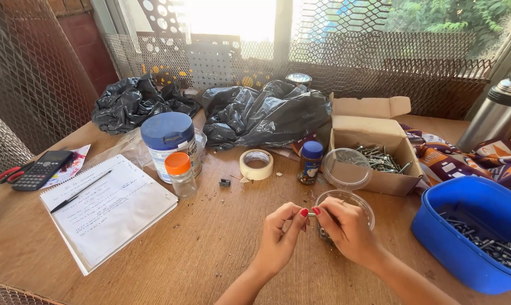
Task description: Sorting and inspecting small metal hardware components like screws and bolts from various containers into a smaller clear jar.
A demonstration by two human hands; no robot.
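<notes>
Grip: my left hand (279,232) and right hand (345,226) meet fingertip to fingertip, both pinched tight on one small metal screw (311,214) held level between them.
Left hand: thumb and forefinger closed on the screw's left end, the other fingers curled under, wrist bent up from my forearm, which comes in from the lower edge.
Right hand: fingers folded over, red nails showing at the pinch, the back of the hand turned up, forearm running off to the lower right.
Under the right hand: a clear round plastic tub (345,200) stands on the wooden surface (210,248), partly covered by my knuckles; what lies in it I cannot tell.
Just behind: its clear lid (347,168) leans against an open cardboard box (374,144) with screws inside.
Right: a blue plastic bin (464,231) holding more screws, near my right forearm.
Left: a roll of masking tape (256,164), an orange-capped jar (181,174) and an open notebook (108,209) with a pen on it, well apart from my hands.
</notes>
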